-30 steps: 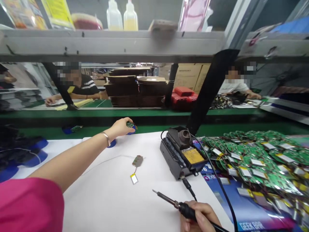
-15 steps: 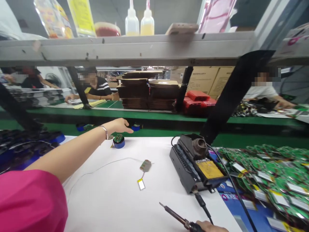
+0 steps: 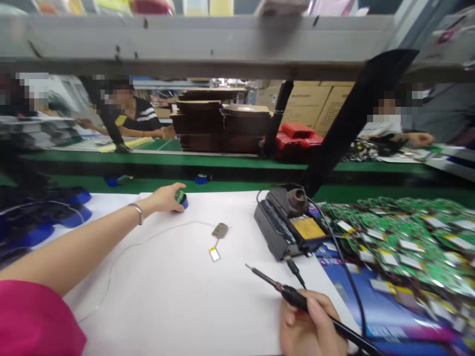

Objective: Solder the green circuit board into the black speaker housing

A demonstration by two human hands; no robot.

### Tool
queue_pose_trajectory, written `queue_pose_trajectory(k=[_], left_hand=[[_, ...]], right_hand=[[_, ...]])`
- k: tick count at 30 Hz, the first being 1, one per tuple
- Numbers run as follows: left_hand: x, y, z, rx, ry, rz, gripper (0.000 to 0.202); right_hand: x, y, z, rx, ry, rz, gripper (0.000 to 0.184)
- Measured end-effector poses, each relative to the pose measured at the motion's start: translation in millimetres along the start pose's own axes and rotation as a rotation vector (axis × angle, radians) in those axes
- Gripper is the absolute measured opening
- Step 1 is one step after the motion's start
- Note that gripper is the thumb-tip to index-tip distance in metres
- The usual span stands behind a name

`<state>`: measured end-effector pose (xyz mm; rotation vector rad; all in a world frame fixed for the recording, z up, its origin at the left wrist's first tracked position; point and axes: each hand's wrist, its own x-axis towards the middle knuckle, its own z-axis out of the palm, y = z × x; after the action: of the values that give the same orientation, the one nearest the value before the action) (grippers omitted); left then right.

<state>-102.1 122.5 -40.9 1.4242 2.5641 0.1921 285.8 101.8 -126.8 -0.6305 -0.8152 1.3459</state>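
My left hand (image 3: 166, 198) reaches far across the white sheet (image 3: 178, 287) and closes over a small blue holder with a green board (image 3: 181, 198). My right hand (image 3: 309, 327) grips a soldering iron (image 3: 276, 288) near the front edge, its tip pointing up and left. Between the hands lie a small board (image 3: 219, 230) and a yellow-edged battery cell (image 3: 214, 254), with a thin wire (image 3: 148, 240) trailing left. Another blue holder (image 3: 201, 179) sits on the green belt beyond.
A black soldering station (image 3: 287, 229) stands right of centre. A heap of green boards with batteries (image 3: 404, 242) fills the right side. Blue holders and dark parts (image 3: 40, 217) are piled at left. Other people work at a far bench behind stacked cartons (image 3: 222, 126).
My left hand drew back from the green belt, leaving one holder there, and came down onto the blue holder on the white sheet. The right hand with the iron rose back into view.
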Motion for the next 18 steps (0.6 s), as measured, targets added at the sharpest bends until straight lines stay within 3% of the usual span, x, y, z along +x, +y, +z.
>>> queue_pose_trajectory(k=[3,5,8,10,13,15,18], left_hand=[[-1,-2,-1.0,0.027,0.009,-0.006,0.093],[-5,3,-2.4,0.042,0.097,0.018,0.092],[-22,22,-0.3,-0.005,0.289,0.163,0.062],[-37,41,8.1,-0.079,0.227,0.261,0.046],[-59,71,31.8,-0.157,-0.085,0.289,0.044],[-68,88,49.4,-0.165,-0.119,0.28,0.048],[-74,103,65.9,-0.194,-0.048,0.277,0.04]], right_hand=[[0,1,5,-0.019,0.077,0.007,0.018],[-1,1,7,-0.043,0.107,0.009,0.021],[-2,2,8,-0.054,0.112,0.0,0.024],[-2,2,8,-0.045,0.109,-0.004,0.023],[-1,2,8,-0.034,0.103,0.004,0.023],[-1,2,7,-0.03,0.103,0.008,0.023],[-2,1,7,-0.027,0.11,0.015,0.024]])
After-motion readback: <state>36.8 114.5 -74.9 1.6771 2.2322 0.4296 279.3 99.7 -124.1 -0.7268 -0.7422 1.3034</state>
